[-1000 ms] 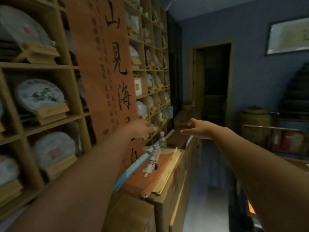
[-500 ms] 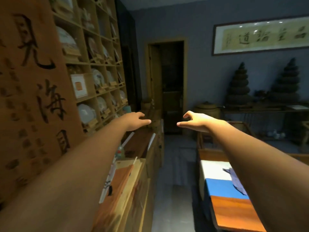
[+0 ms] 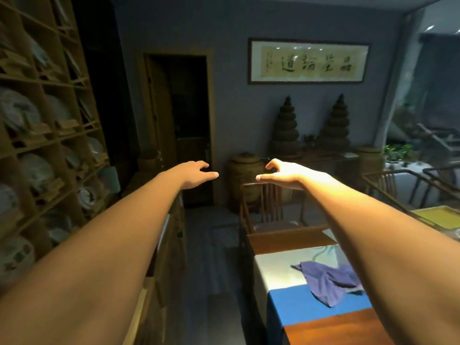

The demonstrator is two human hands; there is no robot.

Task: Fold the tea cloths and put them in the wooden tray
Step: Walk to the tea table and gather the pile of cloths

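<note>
Tea cloth (image 3: pixel 328 278), purple and crumpled, lies at lower right of the frame on the table (image 3: pixel 331 329), partly on a pale runner strip and partly on a blue strip; our right forearm covers its right edge. Head view only. We see both arms stretched fwd at mid-frame, hands empty and well apart from the cloth. Left hand (image 3: pixel 196 173): fingers straight, relaxed, palm down, holding nothing. Right hand (image 3: pixel 283 173): fingers loosely spread w/ the index slightly crooked, also holding nothing. The two hands are near each other but not touching. A green-lined tray (image 3: pixel 439 217) sits at the right edge, farther along the table. Shelves (image 3: pixel 49 145) w/ round wrapped cakes fill the left side. Upper right centre: framed calligraphy (image 3: pixel 308 61) on the wall; dark doorway (image 3: pixel 184 125) at centre. A wooden chair (image 3: pixel 268 210) stands at the table's far end.
</note>
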